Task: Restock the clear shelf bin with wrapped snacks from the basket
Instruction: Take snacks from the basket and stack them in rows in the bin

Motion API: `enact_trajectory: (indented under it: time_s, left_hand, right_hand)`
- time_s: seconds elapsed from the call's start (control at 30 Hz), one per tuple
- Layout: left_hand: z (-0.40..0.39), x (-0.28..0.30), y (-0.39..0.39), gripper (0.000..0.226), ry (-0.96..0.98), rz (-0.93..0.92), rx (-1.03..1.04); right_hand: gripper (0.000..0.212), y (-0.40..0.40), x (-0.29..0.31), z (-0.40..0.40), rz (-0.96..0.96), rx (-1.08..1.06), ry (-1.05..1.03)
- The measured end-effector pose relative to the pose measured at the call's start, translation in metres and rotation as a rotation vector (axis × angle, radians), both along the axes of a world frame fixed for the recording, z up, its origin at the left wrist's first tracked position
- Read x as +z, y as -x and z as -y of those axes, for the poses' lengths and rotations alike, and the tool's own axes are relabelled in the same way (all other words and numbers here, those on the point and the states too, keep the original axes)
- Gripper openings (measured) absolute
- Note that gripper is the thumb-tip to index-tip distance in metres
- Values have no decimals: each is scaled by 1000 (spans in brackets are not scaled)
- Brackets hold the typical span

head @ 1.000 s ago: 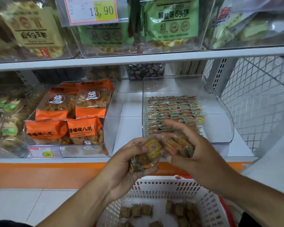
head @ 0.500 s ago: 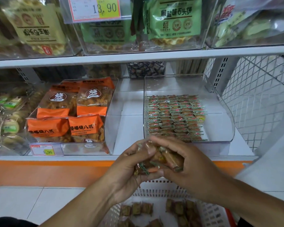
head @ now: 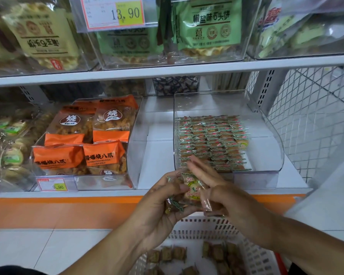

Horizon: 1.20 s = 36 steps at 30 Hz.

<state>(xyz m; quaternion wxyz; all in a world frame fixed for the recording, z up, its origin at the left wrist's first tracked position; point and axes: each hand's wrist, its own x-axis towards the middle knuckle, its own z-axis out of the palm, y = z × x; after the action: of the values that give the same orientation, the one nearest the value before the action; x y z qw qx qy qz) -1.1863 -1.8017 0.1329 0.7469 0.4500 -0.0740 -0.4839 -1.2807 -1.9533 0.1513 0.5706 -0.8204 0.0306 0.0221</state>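
Head view, both hands raised in front of the lower shelf, just below centre frame.

Left hand [head: 161,197]: fingers curled round a small bundle of wrapped snacks [head: 191,190]; thumb lies across the front of the bundle. One round yellow-labelled piece faces the camera; green crimped wrapper ends stick out at the 7 o'clock side.

Right hand [head: 224,197]: fingers straight and fanned, pointing toward 11 o'clock, lying against the 3 o'clock side of the bundle. A clear wrapper edge sits against its palm. Whether the thumb pinches anything, I cannot tell; it is hidden.

Clear shelf bin [head: 270,135]: at 1 o'clock from the hands, on the white shelf. Rows of the same small wrapped pieces lie flat in its left and middle part, several layers deep. The bundle is outside the bin, just in front of its near lip.

Basket [head: 211,227]: white, slotted wall, at 6 o'clock below the hands; more brown wrapped pieces lie loose on its floor.

Orange snack bags [head: 81,139]: in the neighbouring clear bin at 9 o'clock, price tag [head: 53,184] on its front.
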Motion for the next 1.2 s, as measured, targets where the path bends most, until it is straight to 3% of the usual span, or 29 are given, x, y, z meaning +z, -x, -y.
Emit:
enact_trajectory:
  time_s: [0.1, 0.23, 0.37, 0.57, 0.73, 0.8, 0.97, 1.1, 1.2]
  left_hand:
    - [-1, 0, 1, 50, -20, 1, 15]
    - [-3, 3, 1, 68, -26, 74, 67]
    - [-3, 3, -1, 51, 20, 157, 141]
    - [-2, 6, -2, 30, -8, 206, 276]
    - [-1, 9, -4, 49, -154, 176, 288]
    - [-2, 9, -5, 46, -199, 185, 239]
    - [-3, 7, -5, 47, -263, 148, 109]
    - [-1, 7, -5, 39, -242, 95, 209]
    - [0, 7, -3, 16, -209, 65, 276]
  right_hand:
    - [74, 4, -2, 5, 19, 53, -57]
    - [69, 11, 8, 1, -21, -81, -367]
    - [72, 11, 0, 1, -24, -247, -565]
    - [52, 8, -4, 1, -83, -324, -490]
    - [56, 10, -1, 0, -21, -286, -305]
    - [54, 10, -1, 0, 5, -289, -300]
    - [29, 11, 1, 6, -16, -293, -203]
    - [31, 10, 3, 8, 15, -349, -135]
    - [43, 9, 6, 8, 33, -370, -133]
